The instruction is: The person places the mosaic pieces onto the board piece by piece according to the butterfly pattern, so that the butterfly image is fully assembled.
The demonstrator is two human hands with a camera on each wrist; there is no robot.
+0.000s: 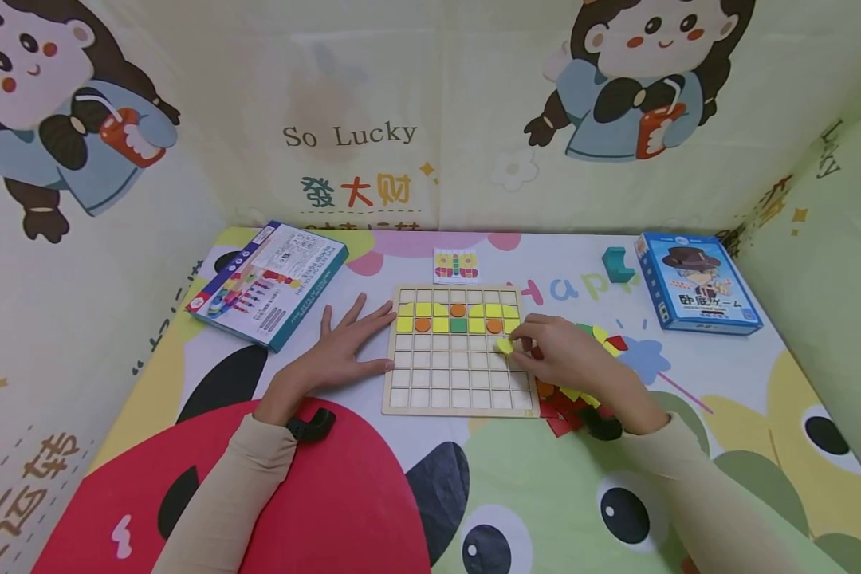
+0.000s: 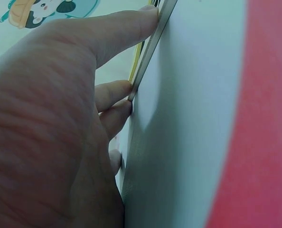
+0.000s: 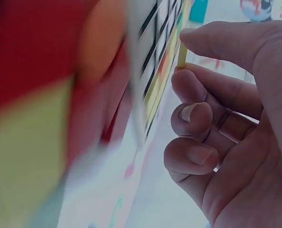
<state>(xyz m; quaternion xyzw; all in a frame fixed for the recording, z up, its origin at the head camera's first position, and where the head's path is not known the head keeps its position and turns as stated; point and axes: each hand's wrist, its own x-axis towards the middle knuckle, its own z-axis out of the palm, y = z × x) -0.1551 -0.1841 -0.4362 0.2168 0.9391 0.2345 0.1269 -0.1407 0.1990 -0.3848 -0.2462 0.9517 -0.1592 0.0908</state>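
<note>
My left hand [image 1: 340,351], fingers [image 1: 371,321] spread wide, braces the wooden grid board [image 1: 441,378] at its left edge while my right hand [image 1: 567,351] pinches a yellow tile [image 1: 504,346] over its right side, best lowered flat without nudging the laid tiles [image 1: 458,325].

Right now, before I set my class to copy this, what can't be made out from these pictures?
Head view: part of the tile pile, hidden by the right grip.
Head view: the left box's fine print, too small.
Right wrist view: the nearest tiles' outlines, blurred and cut off by the left edge.
Left wrist view: the board's squares, hidden because it shows edge-on.
</note>
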